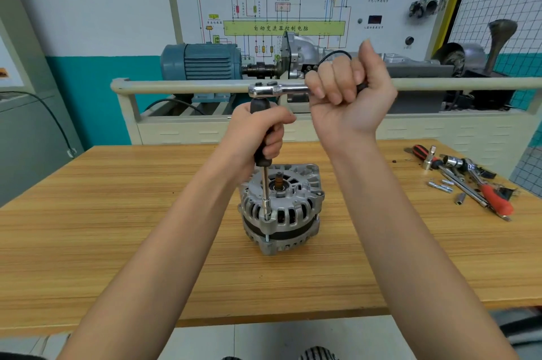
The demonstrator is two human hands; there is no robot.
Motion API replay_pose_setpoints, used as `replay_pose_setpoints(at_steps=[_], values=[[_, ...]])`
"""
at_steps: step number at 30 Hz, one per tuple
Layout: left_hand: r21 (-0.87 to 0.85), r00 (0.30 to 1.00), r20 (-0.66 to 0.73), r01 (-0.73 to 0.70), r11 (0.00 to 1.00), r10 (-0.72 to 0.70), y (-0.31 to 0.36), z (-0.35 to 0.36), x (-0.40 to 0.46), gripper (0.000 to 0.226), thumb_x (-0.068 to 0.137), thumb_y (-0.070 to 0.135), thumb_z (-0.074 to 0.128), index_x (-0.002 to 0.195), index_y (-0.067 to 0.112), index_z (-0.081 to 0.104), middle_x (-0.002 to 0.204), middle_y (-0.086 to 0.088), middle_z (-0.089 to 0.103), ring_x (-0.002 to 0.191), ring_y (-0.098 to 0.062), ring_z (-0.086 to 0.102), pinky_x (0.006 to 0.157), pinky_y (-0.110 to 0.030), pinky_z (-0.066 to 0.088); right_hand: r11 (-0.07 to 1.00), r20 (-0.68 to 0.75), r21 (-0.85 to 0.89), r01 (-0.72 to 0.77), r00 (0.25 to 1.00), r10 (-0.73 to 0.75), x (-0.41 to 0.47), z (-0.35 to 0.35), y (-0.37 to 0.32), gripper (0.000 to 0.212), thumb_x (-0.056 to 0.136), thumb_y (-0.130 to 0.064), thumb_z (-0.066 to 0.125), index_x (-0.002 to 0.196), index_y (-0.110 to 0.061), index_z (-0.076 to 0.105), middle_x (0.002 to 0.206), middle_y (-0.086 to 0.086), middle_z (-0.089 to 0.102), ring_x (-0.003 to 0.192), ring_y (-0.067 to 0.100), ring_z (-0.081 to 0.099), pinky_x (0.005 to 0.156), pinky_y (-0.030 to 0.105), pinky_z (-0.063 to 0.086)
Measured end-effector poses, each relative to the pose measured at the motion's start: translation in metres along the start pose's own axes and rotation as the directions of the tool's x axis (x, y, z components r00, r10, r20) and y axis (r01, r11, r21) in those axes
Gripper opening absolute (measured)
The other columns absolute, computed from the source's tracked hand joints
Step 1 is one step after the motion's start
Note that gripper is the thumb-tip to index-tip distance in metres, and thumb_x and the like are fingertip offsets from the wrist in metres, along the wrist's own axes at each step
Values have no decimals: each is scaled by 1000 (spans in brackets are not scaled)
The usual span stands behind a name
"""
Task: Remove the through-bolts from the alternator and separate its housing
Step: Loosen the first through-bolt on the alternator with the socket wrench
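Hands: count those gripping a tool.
2. The left hand grips the black driver handle above the alternator; the right hand grips the ratchet on top.

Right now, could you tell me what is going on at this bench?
A person is working on an alternator that stands on the wooden table. The left hand grips the black handle of a long extension driver standing upright, its socket down at a through-bolt on the near edge of the housing. The right hand grips a ratchet wrench fitted on top of the driver. The housing halves are together. Loose tools lie at the right of the table.
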State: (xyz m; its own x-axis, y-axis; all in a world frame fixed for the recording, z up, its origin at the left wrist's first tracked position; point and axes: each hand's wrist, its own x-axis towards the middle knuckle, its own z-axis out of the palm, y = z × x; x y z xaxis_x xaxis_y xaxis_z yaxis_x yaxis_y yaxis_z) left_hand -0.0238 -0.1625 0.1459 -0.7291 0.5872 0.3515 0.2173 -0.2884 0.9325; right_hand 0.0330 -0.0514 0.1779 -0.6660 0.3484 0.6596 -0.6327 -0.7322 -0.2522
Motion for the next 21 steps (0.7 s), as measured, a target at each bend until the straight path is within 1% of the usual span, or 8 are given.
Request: replay_pose_setpoints(at_steps=[3,6,8,11,14,16,18,21], values=[[12,983,176,57,998,-58,6,-2,1,37,78,12,61,47,18,42,41,2,33,35,-14,28,40,-21,27,934,-127,304,-187,964,234,15,-15,-6,58,99,-20,34,41,-15,33,32,-4,24,27,11,24,38,20,23],[-40,973,216,91,995,-80,6,2,2,42,83,11,54,46,19,36,37,5,27,30,-8,21,36,-18,18,913,-139,366,-180,959,245,15,-17,-4,56,97,-19,35,42,-15,32,32,-4,24,27,11,24,36,20,25],[-54,988,131,85,995,-77,3,5,2,49,89,6,48,45,20,34,37,7,24,30,-7,17,36,-15,14,948,-158,296,-116,973,168,10,-14,-4,56,98,-18,34,42,-15,35,33,-4,25,29,11,24,36,22,25],[-45,994,-98,51,998,-55,1,11,5,47,90,2,49,50,19,30,38,7,22,32,-8,14,37,-15,13,998,-100,31,51,994,-48,-6,-2,2,54,99,-14,33,46,-14,36,36,-5,27,34,10,23,41,24,26],[-18,961,-276,25,1000,-29,-2,20,8,43,87,1,51,55,19,29,37,8,24,32,-10,15,38,-17,14,892,126,-252,374,927,-353,-25,14,17,35,94,-5,35,62,-18,38,39,-5,32,36,11,26,45,26,25],[-11,948,-319,13,1000,-16,-3,22,8,40,86,1,51,57,18,30,37,8,26,32,-10,17,38,-17,15,797,237,-324,509,860,-453,-33,21,24,32,91,1,33,67,-18,41,41,-6,35,37,11,28,45,27,24],[4,956,-294,3,1000,-1,-3,21,7,41,87,2,53,58,19,30,38,8,26,34,-10,18,38,-17,16,804,248,-316,504,861,-443,-32,21,23,31,91,0,33,67,-18,40,40,-6,34,36,11,26,44,28,22],[4,993,-116,-6,1000,6,-2,8,4,43,87,3,56,54,18,33,40,5,26,35,-11,19,39,-19,18,940,142,-212,269,960,-242,-17,14,9,40,95,-8,35,56,-16,37,36,-5,29,34,10,23,43,26,21]])
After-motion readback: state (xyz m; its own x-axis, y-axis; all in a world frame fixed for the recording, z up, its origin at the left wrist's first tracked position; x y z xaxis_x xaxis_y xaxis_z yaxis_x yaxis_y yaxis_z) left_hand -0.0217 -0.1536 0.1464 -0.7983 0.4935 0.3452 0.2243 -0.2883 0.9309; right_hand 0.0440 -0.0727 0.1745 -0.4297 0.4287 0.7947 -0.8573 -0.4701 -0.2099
